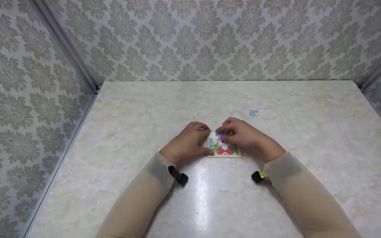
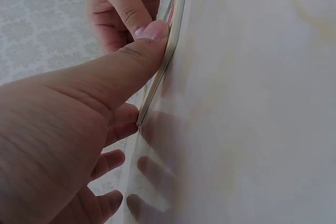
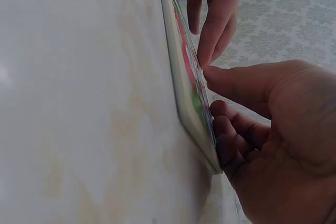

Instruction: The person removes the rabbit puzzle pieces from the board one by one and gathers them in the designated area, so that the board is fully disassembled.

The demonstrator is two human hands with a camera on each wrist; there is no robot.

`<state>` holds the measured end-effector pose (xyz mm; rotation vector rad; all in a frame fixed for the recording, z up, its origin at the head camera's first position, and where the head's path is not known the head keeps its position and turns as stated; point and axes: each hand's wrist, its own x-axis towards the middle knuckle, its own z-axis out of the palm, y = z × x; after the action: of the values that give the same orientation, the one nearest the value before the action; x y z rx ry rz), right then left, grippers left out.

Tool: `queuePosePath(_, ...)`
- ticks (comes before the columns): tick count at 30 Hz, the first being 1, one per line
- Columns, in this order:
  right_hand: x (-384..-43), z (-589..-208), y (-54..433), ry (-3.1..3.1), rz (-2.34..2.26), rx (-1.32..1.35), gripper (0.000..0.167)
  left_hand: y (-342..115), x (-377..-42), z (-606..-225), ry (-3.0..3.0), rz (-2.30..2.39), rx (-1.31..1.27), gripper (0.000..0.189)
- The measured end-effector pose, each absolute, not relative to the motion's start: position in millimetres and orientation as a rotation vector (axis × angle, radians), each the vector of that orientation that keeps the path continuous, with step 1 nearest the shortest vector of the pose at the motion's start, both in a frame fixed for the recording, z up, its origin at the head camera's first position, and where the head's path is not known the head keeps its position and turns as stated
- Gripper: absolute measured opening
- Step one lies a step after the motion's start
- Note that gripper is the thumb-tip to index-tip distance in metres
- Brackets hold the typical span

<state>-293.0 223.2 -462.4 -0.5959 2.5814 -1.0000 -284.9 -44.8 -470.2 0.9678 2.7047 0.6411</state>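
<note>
A small square picture puzzle board [image 1: 224, 156] with a pale wooden rim lies on the table, showing a red and white figure on green and blue. My left hand [image 1: 192, 142] grips its left side, thumb near the lower left corner and fingertips at the upper left. From the right, my right hand [image 1: 243, 134] reaches over the board with bent fingers. In the right wrist view, the right thumb [image 3: 231, 80] touches the picture, and the other fingers curl by the board's edge. I cannot tell whether these fingers pinch a piece. They cover the picture's upper right.
One loose blue puzzle piece [image 1: 253, 113] with a yellow-green mark lies beyond the right hand. The pale marbled table [image 1: 137, 109] meets patterned wall panels [image 1: 187, 43] at the back and left. Black straps [image 1: 179, 176] circle the wrists over beige sleeves.
</note>
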Motion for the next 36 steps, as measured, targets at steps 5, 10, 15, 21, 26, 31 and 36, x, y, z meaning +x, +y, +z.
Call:
queuePosePath(5,-291.1,-463.3,219.7,2.597,-0.938,-0.596,0.032,-45.1,-284.0,-471.2,2.700,0.665,0.956,0.086)
queuePosePath(10,-290.1,-463.7,217.5,2.592,-0.954,-0.602,0.029,-46.6,-285.4,-474.6,2.690,0.663,0.964,0.087)
queuePosePath(15,-290.8,-463.3,218.4,2.588,-0.981,-0.599,0.031,-47.0,-286.0,-474.7,2.686,0.679,0.961,0.089)
queuePosePath(21,-293.4,-460.0,226.0,2.572,-1.049,-0.527,0.037,-44.8,-286.8,-471.8,2.684,0.671,0.965,0.089)
queuePosePath(26,-295.5,-462.1,230.3,2.574,-1.062,-0.523,0.033,-43.3,-286.1,-473.5,2.691,0.682,0.948,0.089)
queuePosePath(31,-299.1,-463.7,231.5,2.589,-1.048,-0.564,0.035,-43.8,-285.5,-472.6,2.693,0.674,0.942,0.087)
queuePosePath(36,-301.6,-461.6,231.9,2.577,-1.046,-0.556,0.036,-46.8,-284.4,-472.5,2.692,0.688,0.966,0.084)
